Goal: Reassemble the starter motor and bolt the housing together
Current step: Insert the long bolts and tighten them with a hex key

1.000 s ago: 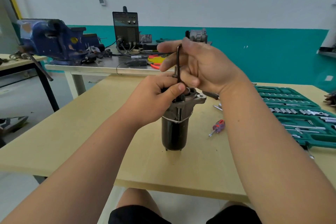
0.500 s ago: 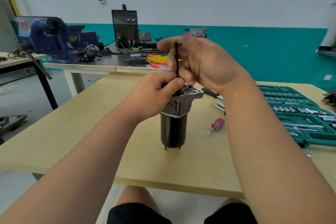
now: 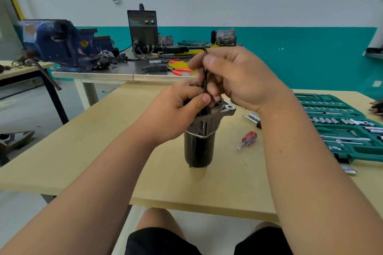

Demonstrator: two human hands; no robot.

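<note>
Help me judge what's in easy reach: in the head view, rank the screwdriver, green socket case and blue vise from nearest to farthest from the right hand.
1. Screwdriver, on the table below the right hand.
2. Green socket case, farther right on the same table.
3. Blue vise, far left on the back bench.

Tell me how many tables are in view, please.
3: the yellow worktable under the starter motor, the steel-topped table behind it, and a wooden table at far left. More may be hidden.

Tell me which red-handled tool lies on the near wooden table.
The stubby red-and-blue-handled screwdriver beside the black starter motor; the red-handled pliers lie on the far steel bench.
</note>
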